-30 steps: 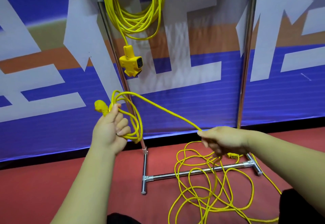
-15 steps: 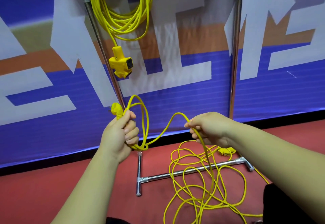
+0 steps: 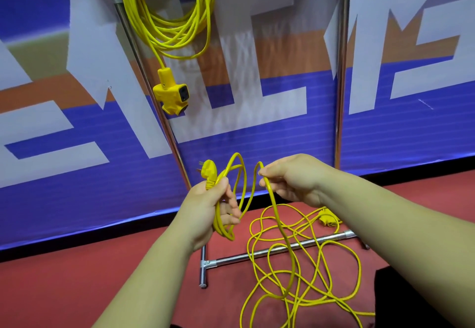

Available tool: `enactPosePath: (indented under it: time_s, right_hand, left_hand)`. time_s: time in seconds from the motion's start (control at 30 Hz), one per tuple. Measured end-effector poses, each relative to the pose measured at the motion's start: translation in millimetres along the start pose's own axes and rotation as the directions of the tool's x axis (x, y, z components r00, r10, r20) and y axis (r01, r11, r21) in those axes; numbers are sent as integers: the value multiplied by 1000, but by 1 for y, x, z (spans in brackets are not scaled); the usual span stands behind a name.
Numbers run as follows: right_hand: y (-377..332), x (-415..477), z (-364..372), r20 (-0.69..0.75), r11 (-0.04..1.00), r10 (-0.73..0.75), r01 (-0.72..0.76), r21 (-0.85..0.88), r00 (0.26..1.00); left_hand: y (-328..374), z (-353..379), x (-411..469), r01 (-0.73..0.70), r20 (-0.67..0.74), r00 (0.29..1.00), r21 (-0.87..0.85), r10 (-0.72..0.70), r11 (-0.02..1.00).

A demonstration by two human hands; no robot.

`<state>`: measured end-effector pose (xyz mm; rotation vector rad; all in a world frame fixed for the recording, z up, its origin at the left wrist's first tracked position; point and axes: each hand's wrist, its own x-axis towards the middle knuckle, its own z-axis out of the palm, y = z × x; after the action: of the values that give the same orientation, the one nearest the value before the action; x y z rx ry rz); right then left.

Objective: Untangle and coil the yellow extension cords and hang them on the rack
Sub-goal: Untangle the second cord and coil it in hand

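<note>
I've got both bare forearms in view, angled up and inward from the bottom edge. Left hand (image 3: 205,212) has its fingers curled round a few loops of yellow cord (image 3: 275,208), thumb on top. Right hand (image 3: 290,179) is just beside it, knuckles up, pinching a single strand. Its other fingers look tucked under, but I can't see them well. The hands aren't touching.

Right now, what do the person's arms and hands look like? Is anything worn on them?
Nothing is worn that I can see. The left hand and right hand have no gloves, and no rings show. The left forearm and right forearm are uncovered to the frame edge: no sleeves, watch or bracelet.
</note>
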<state>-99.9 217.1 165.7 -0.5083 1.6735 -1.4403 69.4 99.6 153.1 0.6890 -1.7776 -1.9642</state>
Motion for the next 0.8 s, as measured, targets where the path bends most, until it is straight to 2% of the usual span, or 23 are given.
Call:
enactPosePath:
  time_s: [0.3, 0.43, 0.5, 0.53, 0.6, 0.67, 0.73, 0.8]
  right_hand:
    - [-5, -1, 6, 5, 965, 18, -19, 263, 1000]
    - [-5, 0, 7, 35, 951, 20, -30, 308, 999]
    - [-5, 1, 3, 39, 968, 9, -19, 249, 999]
    - [-5, 1, 0, 41, 987, -4, -3, 159, 999]
    - [-4, 0, -10, 22, 985, -86, 88, -145, 996]
    - [-3, 0, -20, 0, 914, -204, 191, -357, 979]
    - [2, -1, -26, 34, 899, -216, 212, -384, 976]
    - [8, -2, -26, 126, 882, -175, 212, -421, 977]
  left_hand:
    - [-12, 21, 4, 60, 34, 997, 72, -63, 996]
    - [-13, 27, 3, 131, 62, 989, -1, -131, 991]
    - [-12, 28, 3, 138, 61, 989, -23, -137, 990]
    - [-12, 28, 3, 131, 51, 990, -40, -129, 991]
    - [-11, 27, 4, 107, 30, 994, -94, -104, 990]
    - [-9, 25, 5, 82, 11, 997, -158, -81, 984]
    - [-7, 22, 5, 67, -3, 998, -213, -69, 975]
    - [-3, 19, 6, 63, -17, 997, -283, -71, 957]
